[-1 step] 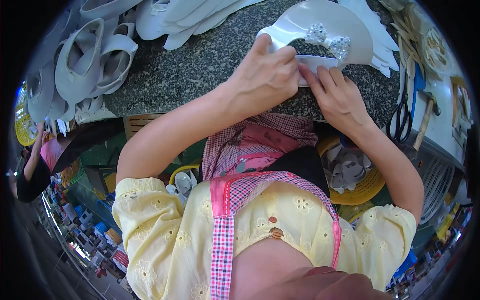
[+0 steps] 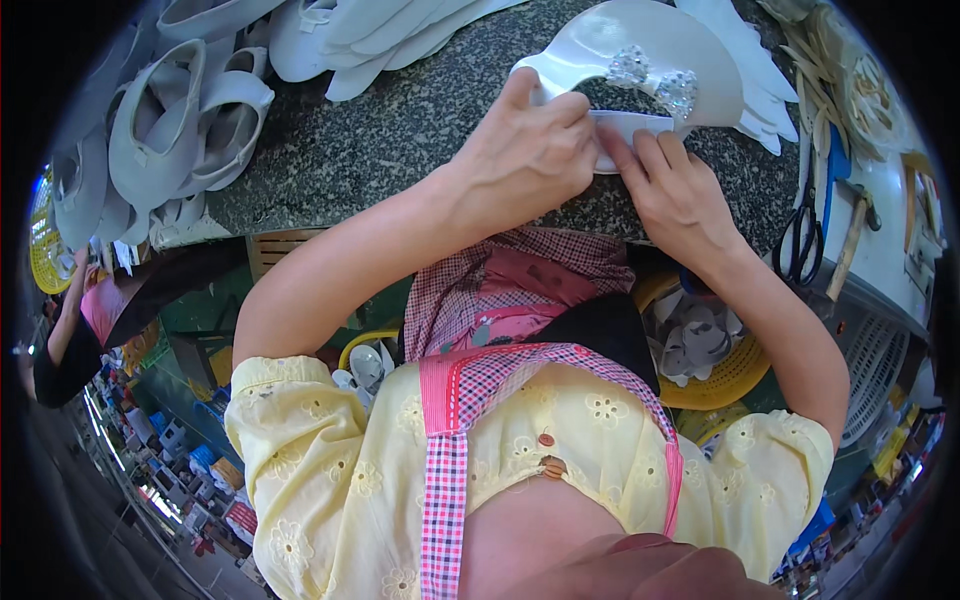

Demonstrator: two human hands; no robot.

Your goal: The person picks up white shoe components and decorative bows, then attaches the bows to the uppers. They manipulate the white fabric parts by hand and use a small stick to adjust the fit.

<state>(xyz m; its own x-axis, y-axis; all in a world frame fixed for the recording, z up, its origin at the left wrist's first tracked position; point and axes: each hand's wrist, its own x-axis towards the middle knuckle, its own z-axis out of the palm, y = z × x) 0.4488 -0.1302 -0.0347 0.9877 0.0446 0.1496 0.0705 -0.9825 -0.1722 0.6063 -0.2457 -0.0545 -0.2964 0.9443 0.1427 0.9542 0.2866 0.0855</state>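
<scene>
The white shoe upper [image 2: 700, 40] lies at one o'clock on the worktop [image 2: 400, 140], its broad curved edge turned away from the wearer and two glittery ornaments [image 2: 630, 66] already on it. The left hand [image 2: 545, 140] is clamped on the upper's left end, fingers curled tight; the right hand [image 2: 675, 185] presses a narrow white band [image 2: 645, 122] between thumb and fingers. Judging by this, the decoration is done and the band is the part being worked. The fingers cover much of it, so I cannot tell whether the ends are joined. Looped uppers [image 2: 160, 130] heap at ten o'clock, apparently further along; flat white pieces at half past eleven [image 2: 400, 35] and two o'clock [image 2: 770, 100] look undecorated.

The worktop is dark speckled stone. Toward three o'clock are black scissors [image 2: 803, 245] and a hammer [image 2: 848, 250]. Below, near half past three, a yellow basket [image 2: 735, 390] holds more white parts. Another person's arm [image 2: 66, 325] shows at nine o'clock, beside a green floor [image 2: 190, 315].
</scene>
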